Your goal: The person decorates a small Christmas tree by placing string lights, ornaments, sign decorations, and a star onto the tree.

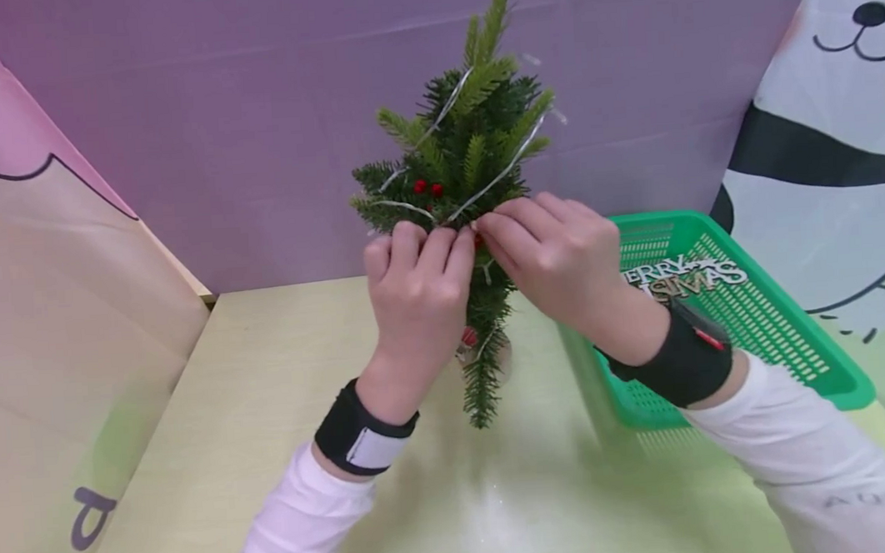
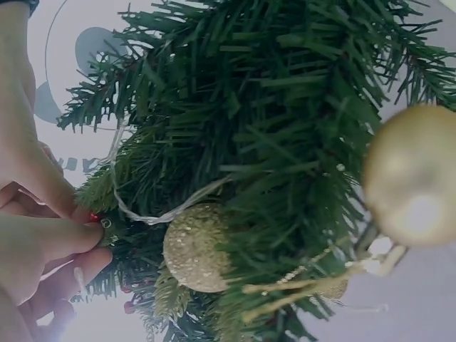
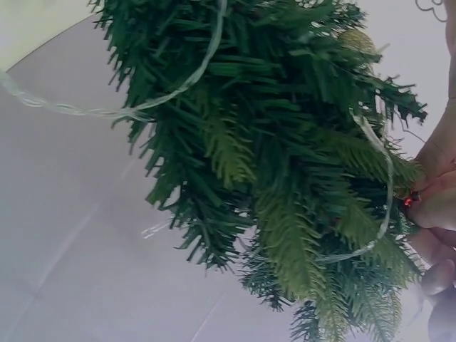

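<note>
A small artificial Christmas tree stands on the table, wound with a clear wire light string. At its front, my left hand and right hand meet, fingertips almost touching. Between them they pinch a small red ornament, mostly covered by the fingers; a tiny ring shows beside it in the left wrist view. Red berries sit just above the hands. Lower on the tree hang a glittery gold ball and a smooth gold ball, seen from the left wrist.
To the right is a green plastic basket holding "Merry Christmas" letter signs. The pale table lies under the tree. A purple backdrop rises behind, with a panda-printed panel at the right.
</note>
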A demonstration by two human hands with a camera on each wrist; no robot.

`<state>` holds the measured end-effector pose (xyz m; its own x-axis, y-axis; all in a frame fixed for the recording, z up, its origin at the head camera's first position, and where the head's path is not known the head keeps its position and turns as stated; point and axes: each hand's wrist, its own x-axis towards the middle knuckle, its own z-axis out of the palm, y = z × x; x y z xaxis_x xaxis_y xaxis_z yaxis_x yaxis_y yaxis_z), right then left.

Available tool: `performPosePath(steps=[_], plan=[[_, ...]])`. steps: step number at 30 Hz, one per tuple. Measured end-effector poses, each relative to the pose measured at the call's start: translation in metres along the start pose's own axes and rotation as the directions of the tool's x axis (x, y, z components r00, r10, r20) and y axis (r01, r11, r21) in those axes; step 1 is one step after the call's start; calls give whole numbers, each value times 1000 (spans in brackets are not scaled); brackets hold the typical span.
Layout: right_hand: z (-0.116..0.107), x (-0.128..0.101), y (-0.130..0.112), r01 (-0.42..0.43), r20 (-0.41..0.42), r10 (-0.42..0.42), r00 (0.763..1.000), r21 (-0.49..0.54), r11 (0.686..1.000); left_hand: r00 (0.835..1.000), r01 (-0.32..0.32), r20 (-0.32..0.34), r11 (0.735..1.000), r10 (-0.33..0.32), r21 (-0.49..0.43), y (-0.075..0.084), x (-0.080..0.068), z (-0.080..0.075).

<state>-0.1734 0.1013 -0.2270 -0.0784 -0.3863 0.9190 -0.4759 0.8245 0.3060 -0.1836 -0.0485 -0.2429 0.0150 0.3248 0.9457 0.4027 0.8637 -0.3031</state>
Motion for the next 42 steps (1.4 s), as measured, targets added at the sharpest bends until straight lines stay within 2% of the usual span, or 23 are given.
performPosePath(steps=[6,14,20,27,32,42], plan=[[4,-5,1,31,-13,-31,999,11,999,999,11,50,999,-9,-30,1,-3,3],[6,-6,4,42,-15,-42,999,-24,999,996,32,91,999,-28,-42,2,-6,5],[6,-8,5,47,15,-47,999,-23,999,992,82,106,991,-71,-101,2,-7,6],[8,-8,4,34,9,-34,999,-22,999,980,157,153,971,-130,-178,1,-8,8],[9,-8,4,15,6,-15,1000,-19,1000,975,191,153,961,-162,-200,-1,-9,9],[9,-9,6,2,27,-1,1000,-31,1000,973,192,160,965,-164,-178,-2,-9,10]])
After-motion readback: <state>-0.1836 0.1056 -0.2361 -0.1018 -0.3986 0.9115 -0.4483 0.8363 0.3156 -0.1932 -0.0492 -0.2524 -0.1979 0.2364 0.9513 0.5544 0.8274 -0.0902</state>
